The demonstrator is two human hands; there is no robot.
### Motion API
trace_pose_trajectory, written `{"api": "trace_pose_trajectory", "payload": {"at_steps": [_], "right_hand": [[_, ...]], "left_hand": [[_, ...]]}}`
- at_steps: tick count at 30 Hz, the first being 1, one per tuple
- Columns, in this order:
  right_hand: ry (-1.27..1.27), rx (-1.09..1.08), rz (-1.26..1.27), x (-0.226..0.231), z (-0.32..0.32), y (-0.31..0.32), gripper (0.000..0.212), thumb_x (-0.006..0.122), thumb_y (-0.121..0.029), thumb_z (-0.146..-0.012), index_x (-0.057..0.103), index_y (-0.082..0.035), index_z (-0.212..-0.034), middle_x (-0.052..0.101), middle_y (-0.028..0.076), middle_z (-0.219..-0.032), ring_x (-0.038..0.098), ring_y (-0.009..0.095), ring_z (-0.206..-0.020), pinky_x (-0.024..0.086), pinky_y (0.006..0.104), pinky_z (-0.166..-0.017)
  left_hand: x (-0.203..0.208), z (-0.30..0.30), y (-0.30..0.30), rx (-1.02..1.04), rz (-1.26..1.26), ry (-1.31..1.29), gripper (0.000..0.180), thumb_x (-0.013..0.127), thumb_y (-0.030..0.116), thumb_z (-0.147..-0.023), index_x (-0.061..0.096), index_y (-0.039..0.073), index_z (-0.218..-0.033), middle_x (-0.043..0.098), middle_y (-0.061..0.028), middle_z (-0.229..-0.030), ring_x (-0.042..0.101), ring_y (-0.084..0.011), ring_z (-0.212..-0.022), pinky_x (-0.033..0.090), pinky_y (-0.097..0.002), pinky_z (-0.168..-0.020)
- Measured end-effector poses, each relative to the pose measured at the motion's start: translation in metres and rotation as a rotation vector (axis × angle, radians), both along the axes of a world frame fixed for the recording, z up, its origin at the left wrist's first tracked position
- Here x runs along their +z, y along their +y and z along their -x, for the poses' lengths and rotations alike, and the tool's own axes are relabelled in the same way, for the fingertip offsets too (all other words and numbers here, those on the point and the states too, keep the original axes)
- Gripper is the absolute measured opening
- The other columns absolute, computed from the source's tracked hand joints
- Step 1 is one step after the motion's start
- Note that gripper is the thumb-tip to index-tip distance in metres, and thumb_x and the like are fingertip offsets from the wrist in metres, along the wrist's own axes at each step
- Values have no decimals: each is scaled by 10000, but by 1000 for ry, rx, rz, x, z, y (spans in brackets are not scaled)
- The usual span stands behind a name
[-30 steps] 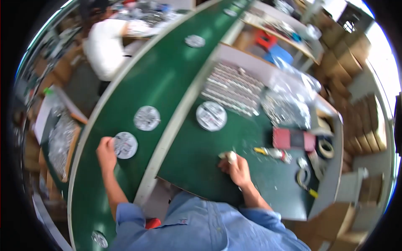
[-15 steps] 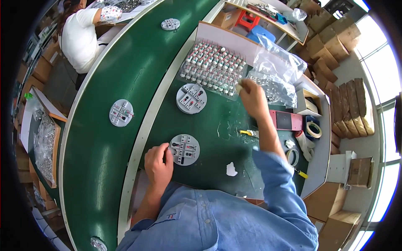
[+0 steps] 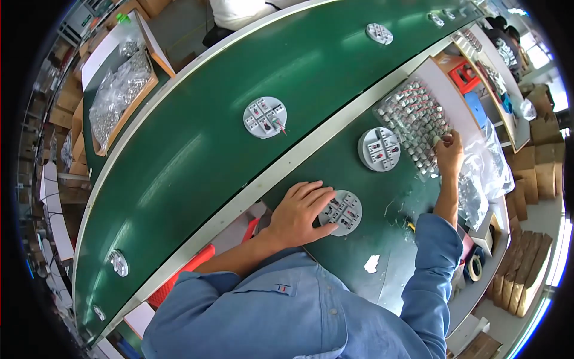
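My left hand point(image 3: 301, 215) lies with its fingers stretched out at the left edge of a round grey disc point(image 3: 345, 213). That disc carries several small white blocks with black and red parts, and my thumb and fingertips partly cover its rim. Beyond it sits a thicker grey disc point(image 3: 379, 149) with similar blocks. My right hand point(image 3: 449, 154) is closed in a pinch at the right side of a dense array of small white-and-silver parts with red tips point(image 3: 412, 113). What the pinch holds, if anything, is too small to make out.
Along the left runs a curved green conveyor point(image 3: 197, 173) bearing several discs, such as one point(image 3: 265, 117) with a red wire. Clear plastic bags point(image 3: 493, 161) lie right of my right hand. A white scrap point(image 3: 372, 264) and a tape roll point(image 3: 475, 267) are on the bench.
The view has swung left. My left hand has spread its fingers and moved onto the near disc's edge. My right hand has come to the right side of the array of small parts.
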State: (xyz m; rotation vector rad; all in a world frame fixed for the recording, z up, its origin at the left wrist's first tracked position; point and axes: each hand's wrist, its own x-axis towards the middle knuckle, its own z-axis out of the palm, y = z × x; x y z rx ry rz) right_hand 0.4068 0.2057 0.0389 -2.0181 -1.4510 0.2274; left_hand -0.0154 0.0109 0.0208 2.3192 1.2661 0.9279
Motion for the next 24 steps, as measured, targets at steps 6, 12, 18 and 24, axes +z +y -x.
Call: {"api": "trace_pose_trajectory", "payload": {"at_steps": [6,12,18,24], "right_hand": [[77,101,129,62,87,-94,526,696,25,-874,646,-30,-1395,735,89,-1073,653,165,-872,553,281,-779],[155,351,145,10,146,-182,545,694,80,-845,656,-23,-1379,752,101,-1153,713,237,-942,590,351,-875],[47,286,70,0,136,-183,441,731,68,-833,706,-5,-1267,758,100,-1120,711,243,-911,585,341,-842],[245,373,124,42,175,-213,374,762,42,-829,738,-18,-1197,758,89,-1080,702,232,-873,574,326,-806]], "left_hand": [[5,8,5,-14,35,6,687,799,424,-848,635,34,-1390,675,-108,-1370,598,-313,-1331,409,-480,-1170],[-1,4,2,-80,25,8,760,843,438,-799,620,37,-1405,658,-140,-1325,583,-353,-1332,394,-511,-1166],[0,8,5,-214,94,53,932,864,434,-772,498,13,-1519,620,-163,-1439,536,-364,-1398,351,-524,-1218],[-10,9,4,-229,123,133,1053,884,431,-747,414,-20,-1574,609,-163,-1485,524,-355,-1422,326,-516,-1252]]}}
